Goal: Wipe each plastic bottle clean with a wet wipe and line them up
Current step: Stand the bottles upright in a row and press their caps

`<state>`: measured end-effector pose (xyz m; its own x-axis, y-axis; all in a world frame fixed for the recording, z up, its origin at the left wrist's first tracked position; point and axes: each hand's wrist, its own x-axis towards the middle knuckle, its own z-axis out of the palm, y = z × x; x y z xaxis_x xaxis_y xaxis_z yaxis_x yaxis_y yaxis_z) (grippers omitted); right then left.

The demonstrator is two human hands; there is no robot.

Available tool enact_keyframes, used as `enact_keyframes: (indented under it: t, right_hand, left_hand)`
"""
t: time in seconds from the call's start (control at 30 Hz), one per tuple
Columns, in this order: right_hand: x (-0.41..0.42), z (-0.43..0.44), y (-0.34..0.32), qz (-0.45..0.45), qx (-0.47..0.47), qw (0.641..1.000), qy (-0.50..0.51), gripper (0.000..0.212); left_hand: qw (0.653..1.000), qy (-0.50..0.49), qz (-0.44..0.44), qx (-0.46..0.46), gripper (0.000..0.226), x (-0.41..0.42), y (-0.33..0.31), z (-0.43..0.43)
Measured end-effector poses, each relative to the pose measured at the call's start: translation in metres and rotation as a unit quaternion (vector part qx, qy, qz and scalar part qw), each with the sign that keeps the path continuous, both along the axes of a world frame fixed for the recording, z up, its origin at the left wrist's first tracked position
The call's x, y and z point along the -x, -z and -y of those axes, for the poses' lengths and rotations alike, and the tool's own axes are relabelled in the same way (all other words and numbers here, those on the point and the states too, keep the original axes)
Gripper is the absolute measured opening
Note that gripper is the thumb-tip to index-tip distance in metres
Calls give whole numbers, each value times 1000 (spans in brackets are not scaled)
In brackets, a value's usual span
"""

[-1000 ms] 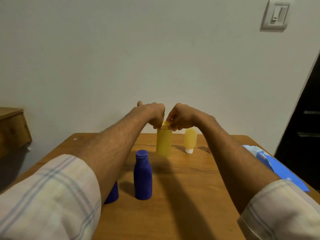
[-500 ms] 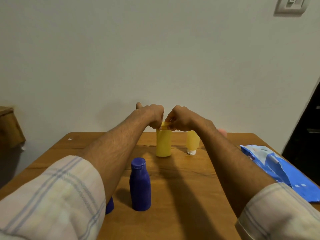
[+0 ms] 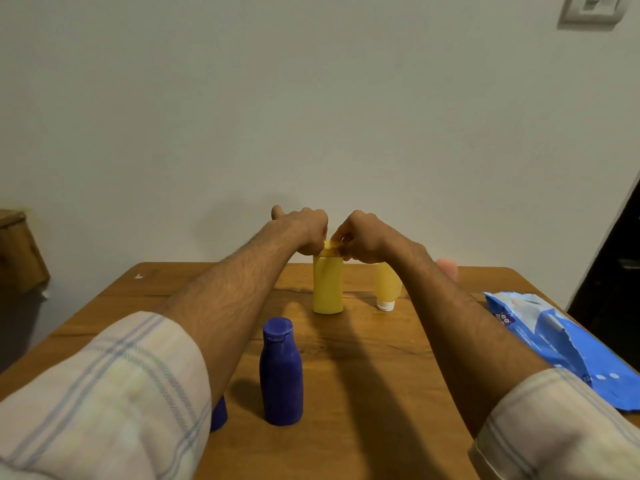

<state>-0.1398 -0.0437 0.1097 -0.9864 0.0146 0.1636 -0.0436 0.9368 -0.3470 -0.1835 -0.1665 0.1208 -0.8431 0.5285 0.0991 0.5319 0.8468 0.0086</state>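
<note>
A tall yellow bottle stands upright near the far middle of the wooden table. My left hand and my right hand both pinch its cap from either side. No wipe shows in either hand. A smaller yellow tube stands on its white cap just right of it, partly behind my right forearm. A dark blue bottle stands nearer to me. A second blue bottle is mostly hidden under my left forearm.
A blue wet-wipe pack lies at the table's right edge. A pink object peeks out behind my right arm. A wooden piece of furniture stands at the left. The wall is close behind the table.
The view has shifted a little, so the wipe pack shows more fully. Both hands stay at the yellow bottle's cap, and the bottle now stands on the table.
</note>
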Motion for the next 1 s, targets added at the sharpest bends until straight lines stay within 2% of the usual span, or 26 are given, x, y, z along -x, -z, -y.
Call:
enact_keyframes:
  t: [0.73, 1.0]
  right_hand:
    - [-2, -2, 2, -5, 30, 999, 18, 24]
    - [-3, 0, 0, 12, 26, 999, 23, 34]
  left_hand:
    - [1000, 5, -7, -17, 28, 3, 5, -3]
    - [1000, 0, 3, -10, 29, -1, 3, 0]
